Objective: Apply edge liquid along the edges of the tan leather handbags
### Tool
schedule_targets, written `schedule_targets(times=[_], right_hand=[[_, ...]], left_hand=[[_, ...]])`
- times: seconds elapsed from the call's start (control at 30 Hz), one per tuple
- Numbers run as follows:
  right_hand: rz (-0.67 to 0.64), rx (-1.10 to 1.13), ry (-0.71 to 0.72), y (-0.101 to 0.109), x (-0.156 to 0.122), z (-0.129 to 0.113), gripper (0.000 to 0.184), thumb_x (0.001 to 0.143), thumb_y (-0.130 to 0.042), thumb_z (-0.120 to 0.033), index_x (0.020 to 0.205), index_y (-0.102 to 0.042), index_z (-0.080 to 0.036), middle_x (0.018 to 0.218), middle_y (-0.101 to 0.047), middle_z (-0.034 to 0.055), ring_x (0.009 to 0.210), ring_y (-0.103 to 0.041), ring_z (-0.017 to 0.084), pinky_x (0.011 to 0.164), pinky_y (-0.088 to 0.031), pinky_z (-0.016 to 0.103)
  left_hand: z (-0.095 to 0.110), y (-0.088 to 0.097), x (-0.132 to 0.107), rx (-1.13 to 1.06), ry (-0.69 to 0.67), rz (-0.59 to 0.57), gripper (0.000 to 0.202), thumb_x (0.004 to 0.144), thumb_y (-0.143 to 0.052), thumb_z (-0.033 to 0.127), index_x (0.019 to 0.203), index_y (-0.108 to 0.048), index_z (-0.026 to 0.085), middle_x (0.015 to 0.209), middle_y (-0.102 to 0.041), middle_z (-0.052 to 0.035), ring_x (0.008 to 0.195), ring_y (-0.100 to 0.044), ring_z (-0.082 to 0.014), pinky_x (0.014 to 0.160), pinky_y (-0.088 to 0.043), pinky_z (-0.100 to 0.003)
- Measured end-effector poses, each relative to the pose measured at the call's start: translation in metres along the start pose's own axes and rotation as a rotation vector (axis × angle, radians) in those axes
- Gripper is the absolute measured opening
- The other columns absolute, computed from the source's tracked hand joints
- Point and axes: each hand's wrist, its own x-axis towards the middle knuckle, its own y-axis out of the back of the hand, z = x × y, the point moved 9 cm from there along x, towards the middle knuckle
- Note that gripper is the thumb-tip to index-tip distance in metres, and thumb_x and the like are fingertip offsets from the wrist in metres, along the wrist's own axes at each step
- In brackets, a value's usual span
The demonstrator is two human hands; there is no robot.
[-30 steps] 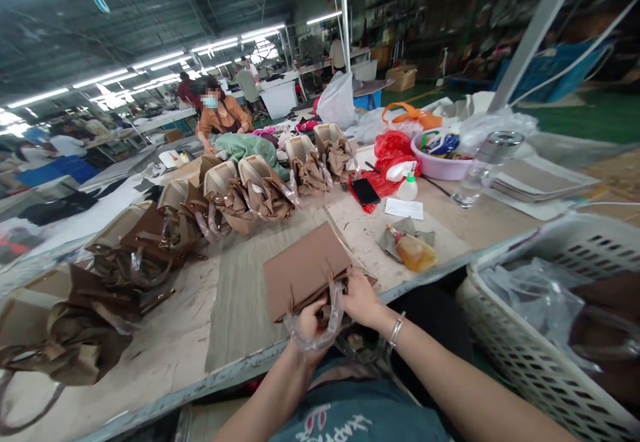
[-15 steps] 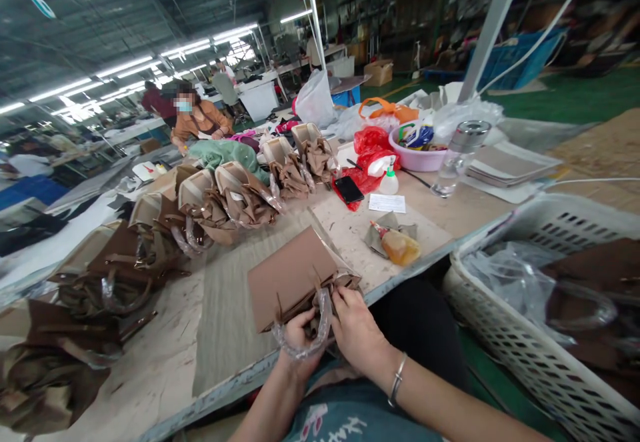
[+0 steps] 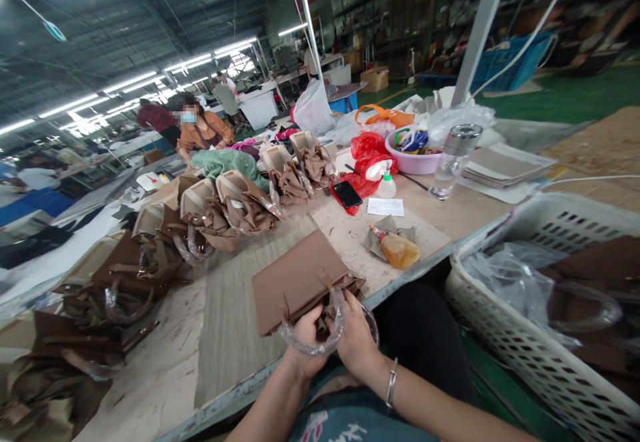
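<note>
A flat brown handbag (image 3: 295, 279) lies on the table's near edge, its open end toward me. My left hand (image 3: 305, 339) and my right hand (image 3: 356, 339) are both closed on the bag's plastic-wrapped handle (image 3: 320, 343) and the folded leather at its mouth. The clear wrap curls in a loop between the two hands. A silver bangle sits on my right wrist.
A long row of brown handbags (image 3: 225, 205) runs back along the table to the left. An amber glue bottle (image 3: 397, 249) on a rag, a phone (image 3: 349, 194), a pink basin (image 3: 417, 159) and a clear bottle (image 3: 453, 159) stand behind. A white basket (image 3: 540, 335) is at my right. A masked person works at the far end.
The bag's far end has dropped flatter onto the table. My hands have drawn closer together on the wrapped handle, and the camera has shifted slightly.
</note>
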Motion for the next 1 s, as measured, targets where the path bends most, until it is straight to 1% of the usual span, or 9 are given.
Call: schedule_targets(times=[0.13, 0.27, 0.4, 0.53, 0.6, 0.73, 0.83, 0.9, 1.0], right_hand=[[0.085, 0.255, -0.048, -0.003, -0.001, 0.018, 0.045, 0.083, -0.047, -0.013, 0.127, -0.05, -0.022, 0.124, -0.055, 0.0101, 0.116, -0.052, 0.023, 0.104, -0.041, 0.043], [0.142, 0.302, -0.105, 0.006, 0.001, 0.031, 0.028, 0.083, -0.054, -0.02, 0.11, -0.056, -0.021, 0.105, -0.062, 0.0076, 0.1, -0.06, 0.022, 0.094, -0.048, 0.041], [0.092, 0.139, -0.032, 0.012, 0.005, 0.024, 0.035, 0.084, -0.053, -0.022, 0.119, -0.056, -0.023, 0.117, -0.058, 0.0098, 0.11, -0.054, 0.024, 0.099, -0.044, 0.044], [0.055, -0.051, 0.002, 0.016, 0.006, 0.018, 0.04, 0.082, -0.054, -0.021, 0.121, -0.057, -0.02, 0.121, -0.054, 0.014, 0.113, -0.049, 0.03, 0.099, -0.042, 0.05], [0.014, -0.066, 0.003, 0.017, 0.008, 0.014, 0.039, 0.079, -0.056, -0.018, 0.118, -0.06, -0.017, 0.121, -0.053, 0.0157, 0.112, -0.049, 0.03, 0.098, -0.043, 0.049], [-0.111, 0.127, -0.038, 0.021, 0.01, 0.011, 0.035, 0.075, -0.059, -0.013, 0.108, -0.065, -0.02, 0.114, -0.058, 0.0104, 0.106, -0.055, 0.024, 0.097, -0.046, 0.041], [-0.059, 0.297, -0.141, 0.031, 0.007, 0.023, 0.03, 0.075, -0.06, -0.014, 0.103, -0.066, -0.021, 0.113, -0.063, 0.0072, 0.108, -0.057, 0.023, 0.099, -0.044, 0.038], [-0.015, 0.342, -0.186, 0.034, 0.003, 0.031, 0.023, 0.078, -0.058, -0.016, 0.099, -0.068, -0.02, 0.108, -0.065, 0.0067, 0.105, -0.059, 0.022, 0.097, -0.045, 0.038], [-0.004, 0.316, -0.154, 0.033, -0.002, 0.032, 0.019, 0.083, -0.053, -0.017, 0.093, -0.069, -0.02, 0.101, -0.067, 0.0063, 0.098, -0.061, 0.022, 0.093, -0.047, 0.036]], left_hand=[[-0.008, -0.007, 0.005, 0.02, -0.002, 0.022, 0.013, 0.078, -0.06, 0.008, 0.088, -0.068, 0.01, 0.081, -0.074, -0.009, 0.081, -0.071, -0.0225, 0.079, -0.056, -0.032], [-0.01, -0.019, 0.01, 0.026, -0.039, -0.015, 0.012, 0.074, -0.063, 0.005, 0.083, -0.07, 0.009, 0.082, -0.074, -0.0107, 0.081, -0.071, -0.0229, 0.079, -0.056, -0.031], [-0.007, -0.025, 0.016, -0.023, -0.06, -0.024, 0.014, 0.074, -0.062, 0.003, 0.082, -0.07, 0.012, 0.082, -0.074, -0.009, 0.075, -0.07, -0.0193, 0.07, -0.056, -0.025], [-0.015, -0.023, 0.021, -0.034, 0.035, 0.035, 0.012, 0.077, -0.057, 0.001, 0.074, -0.067, 0.008, 0.067, -0.069, -0.0076, 0.055, -0.065, -0.0131, 0.05, -0.05, -0.018], [-0.014, -0.023, 0.023, -0.042, 0.024, 0.05, 0.014, 0.076, -0.056, 0.001, 0.071, -0.066, 0.009, 0.064, -0.068, -0.0058, 0.051, -0.063, -0.0116, 0.045, -0.047, -0.017], [-0.01, -0.025, 0.023, -0.027, -0.008, 0.033, 0.022, 0.074, -0.053, -0.002, 0.072, -0.067, 0.014, 0.067, -0.07, -0.0025, 0.055, -0.064, -0.015, 0.052, -0.05, -0.023], [-0.012, -0.027, 0.025, 0.053, 0.051, -0.036, 0.025, 0.075, -0.05, -0.002, 0.067, -0.066, 0.015, 0.062, -0.068, -0.0025, 0.056, -0.064, -0.0152, 0.058, -0.051, -0.024], [-0.017, -0.027, 0.028, 0.13, 0.114, -0.095, 0.025, 0.077, -0.047, -0.001, 0.065, -0.065, 0.013, 0.059, -0.067, -0.0042, 0.054, -0.063, -0.0152, 0.06, -0.051, -0.024], [-0.019, -0.024, 0.034, 0.195, 0.159, -0.142, 0.025, 0.081, -0.045, 0.002, 0.07, -0.066, 0.011, 0.061, -0.066, -0.0059, 0.058, -0.063, -0.0162, 0.061, -0.051, -0.026]])
